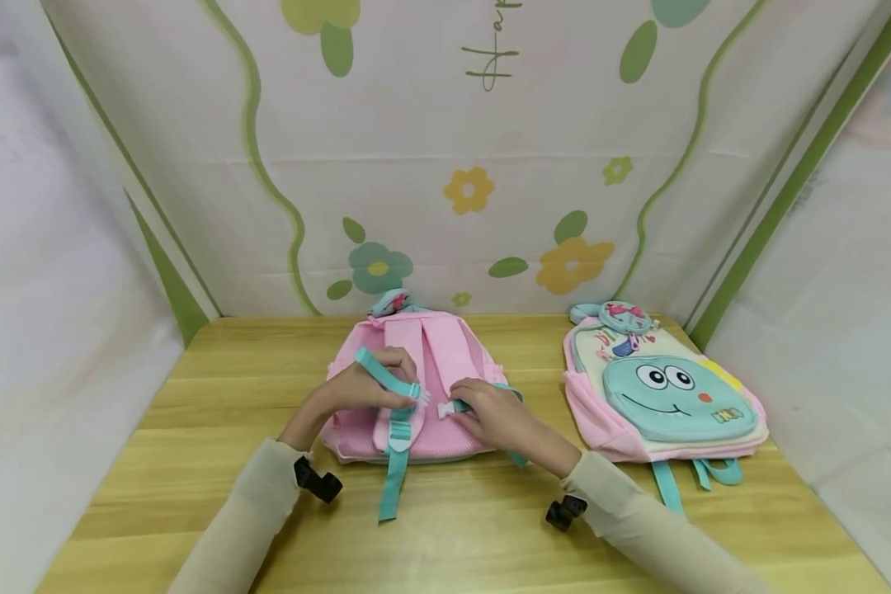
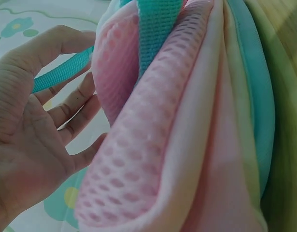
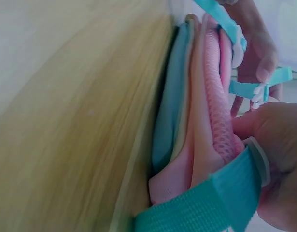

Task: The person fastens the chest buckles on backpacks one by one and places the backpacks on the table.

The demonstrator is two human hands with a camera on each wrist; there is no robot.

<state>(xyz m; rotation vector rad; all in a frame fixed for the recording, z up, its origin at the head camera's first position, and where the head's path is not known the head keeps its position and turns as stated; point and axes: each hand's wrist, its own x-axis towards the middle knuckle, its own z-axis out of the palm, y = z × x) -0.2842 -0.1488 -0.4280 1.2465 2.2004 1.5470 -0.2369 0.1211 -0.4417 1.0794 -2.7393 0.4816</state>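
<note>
A pink child's backpack (image 1: 441,439) lies on the table with its shoulder straps facing up. My left hand (image 1: 367,381) pinches one half of a white side-release buckle (image 1: 421,397) on a teal strap (image 1: 382,373). In the right wrist view, that buckle half's prongs (image 3: 259,93) point toward my right hand (image 3: 281,145). With thumb and fingers, the right hand grips the other white buckle half (image 1: 444,410), also on teal webbing. A small gap separates the two halves. The mesh back panel (image 2: 134,159) fills much of the left wrist view.
A second backpack (image 1: 676,400) with a smiling teal pocket lies to the right, its straps hanging toward the front. A loose teal strap end (image 1: 392,491) trails onto the wooden table (image 1: 453,536). Behind stands a flower-printed cloth wall (image 1: 416,165).
</note>
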